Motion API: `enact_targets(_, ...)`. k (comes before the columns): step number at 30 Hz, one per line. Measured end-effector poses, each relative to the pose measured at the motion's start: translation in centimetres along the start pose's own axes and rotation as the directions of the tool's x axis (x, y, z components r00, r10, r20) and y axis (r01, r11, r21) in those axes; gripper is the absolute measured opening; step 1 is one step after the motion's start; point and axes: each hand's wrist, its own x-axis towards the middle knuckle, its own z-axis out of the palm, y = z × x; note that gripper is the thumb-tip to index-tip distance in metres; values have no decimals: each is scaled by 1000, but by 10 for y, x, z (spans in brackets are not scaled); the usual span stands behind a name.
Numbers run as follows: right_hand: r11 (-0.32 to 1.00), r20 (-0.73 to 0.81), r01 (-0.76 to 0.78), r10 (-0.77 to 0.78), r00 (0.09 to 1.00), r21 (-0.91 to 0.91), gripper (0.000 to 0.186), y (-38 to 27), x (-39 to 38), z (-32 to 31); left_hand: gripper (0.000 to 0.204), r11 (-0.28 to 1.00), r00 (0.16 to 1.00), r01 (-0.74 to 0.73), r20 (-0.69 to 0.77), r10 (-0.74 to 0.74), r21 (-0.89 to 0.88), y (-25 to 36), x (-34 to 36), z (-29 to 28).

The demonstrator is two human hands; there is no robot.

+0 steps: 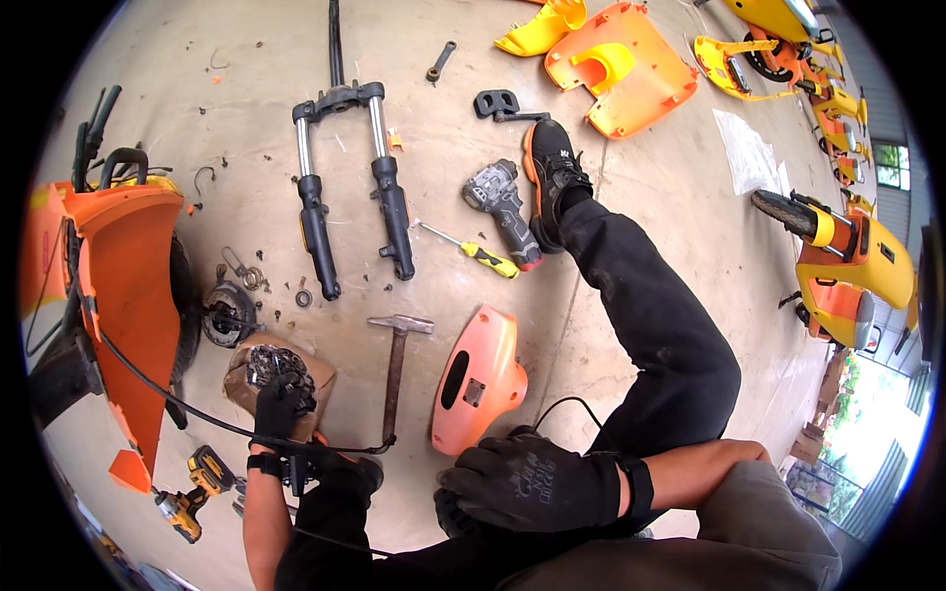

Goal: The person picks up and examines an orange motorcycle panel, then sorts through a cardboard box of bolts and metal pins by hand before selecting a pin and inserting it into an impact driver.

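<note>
Floor open mid; left hand grips gear cluster in box; right hand flat, empty.

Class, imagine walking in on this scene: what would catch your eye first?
Probably the fork assembly lying at the middle of the concrete floor, with a hammer below it. Next, the gloved left hand reaching into a box of small metal parts beside the orange scooter body.
</note>
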Motion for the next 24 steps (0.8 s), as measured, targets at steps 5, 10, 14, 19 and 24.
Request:
enact_targets(5,994,54,23,-18,998,-104,37,-1,5,-2,12,930,982,-173,-10,186,325,-19,9,-18)
enact_targets(10,991,95,-64,75,993,-116,28,-2,4,6,13,946,997,-57,-31,70,318,-32,12,-27)
enact_targets(14,985,135,-173,169,976,16,38,-5,4,-1,14,916,997,-61,-15,73,397,-10,7,-17)
enact_targets(19,981,95,-183,177,980,65,36,-7,7,1,13,803,970,-239,92,227,546,-19,6,-27)
enact_targets(24,987,91,-149,143,985,60,34,-5,9,6,12,916,988,-152,24,154,372,-10,1,-23)
